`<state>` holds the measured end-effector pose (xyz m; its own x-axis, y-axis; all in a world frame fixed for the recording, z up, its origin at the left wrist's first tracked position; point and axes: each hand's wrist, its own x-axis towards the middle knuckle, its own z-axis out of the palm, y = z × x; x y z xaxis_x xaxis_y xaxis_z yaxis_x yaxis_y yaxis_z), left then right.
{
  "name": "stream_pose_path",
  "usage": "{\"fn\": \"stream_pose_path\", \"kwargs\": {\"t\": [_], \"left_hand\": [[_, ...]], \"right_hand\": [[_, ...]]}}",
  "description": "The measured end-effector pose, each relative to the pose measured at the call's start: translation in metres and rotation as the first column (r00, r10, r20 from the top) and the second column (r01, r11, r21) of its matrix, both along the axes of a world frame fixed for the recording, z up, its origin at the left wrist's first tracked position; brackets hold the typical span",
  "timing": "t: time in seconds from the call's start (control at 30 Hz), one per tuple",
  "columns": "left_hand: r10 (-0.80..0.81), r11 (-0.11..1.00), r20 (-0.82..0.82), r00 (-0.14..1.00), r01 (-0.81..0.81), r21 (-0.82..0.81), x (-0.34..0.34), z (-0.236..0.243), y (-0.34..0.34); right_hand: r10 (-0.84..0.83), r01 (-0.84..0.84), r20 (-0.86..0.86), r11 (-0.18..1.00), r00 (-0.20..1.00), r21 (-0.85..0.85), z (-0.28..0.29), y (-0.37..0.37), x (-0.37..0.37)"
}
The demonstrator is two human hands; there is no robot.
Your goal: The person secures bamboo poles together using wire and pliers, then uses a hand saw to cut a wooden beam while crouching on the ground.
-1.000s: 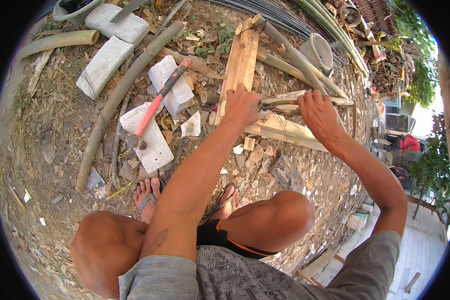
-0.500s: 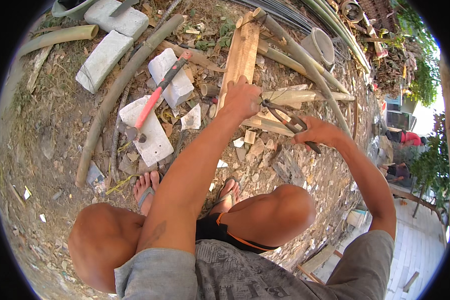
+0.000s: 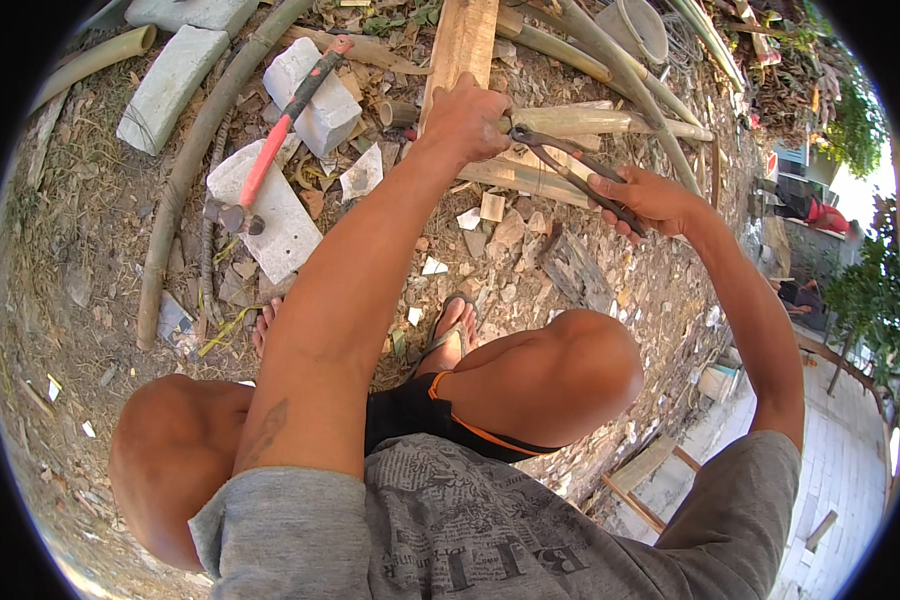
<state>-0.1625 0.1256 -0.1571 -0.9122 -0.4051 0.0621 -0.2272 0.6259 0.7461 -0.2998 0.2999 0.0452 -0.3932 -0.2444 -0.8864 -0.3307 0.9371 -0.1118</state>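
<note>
My right hand [image 3: 650, 200] is closed around the handles of dark metal pincers [image 3: 572, 176], which slant up and left. The pincer jaws are right beside the fingers of my left hand [image 3: 468, 122]. That hand is curled closed over a pale wooden plank [image 3: 462, 40]; what its fingers grip is hidden underneath. Just right of it, a light bamboo pole [image 3: 595, 122] runs sideways behind the pincers. Another wooden strip [image 3: 525, 180] lies below the pole, partly behind the pincers.
A hammer [image 3: 268, 158] with a red and black handle lies across white blocks [image 3: 270, 225]. A long curved bamboo pole [image 3: 185, 180] is at left. A grey bucket [image 3: 635, 30] stands at the back right. Broken tile and stone litter the ground, and another person [image 3: 822, 212] is far right.
The view has shifted, so the ground things appear higher and further left. My right hand has moved slightly to the right with the pincers. My left hand stays closed at the plank.
</note>
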Motion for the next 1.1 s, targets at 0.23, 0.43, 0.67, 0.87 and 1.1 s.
{"fn": "stream_pose_path", "kwargs": {"t": [0.23,0.43,0.67,0.87,1.1], "left_hand": [[0.020,1.000,0.040,0.999,-0.021,0.014,-0.001,0.004,-0.003],[-0.007,0.999,-0.034,0.999,0.008,0.034,0.000,0.000,-0.005],[-0.019,0.998,-0.040,0.999,0.022,0.065,-0.002,0.004,-0.006],[0.012,0.998,0.055,0.998,-0.015,0.065,-0.006,0.003,-0.004],[0.062,0.990,0.046,0.997,-0.067,0.123,-0.006,0.000,-0.006]], "right_hand": [[0.020,-0.023,0.049,0.998,0.999,0.057,0.020,-0.031,-0.006],[-0.058,0.044,0.101,0.989,0.993,0.139,0.017,-0.039,-0.021],[0.026,-0.037,0.220,0.998,0.975,0.045,0.005,-0.005,-0.028],[0.638,-0.930,-0.763,0.210,-0.104,0.302,0.003,0.012,0.006],[0.684,-0.852,-0.717,0.289,-0.135,0.436,-0.014,0.018,0.003]]}}
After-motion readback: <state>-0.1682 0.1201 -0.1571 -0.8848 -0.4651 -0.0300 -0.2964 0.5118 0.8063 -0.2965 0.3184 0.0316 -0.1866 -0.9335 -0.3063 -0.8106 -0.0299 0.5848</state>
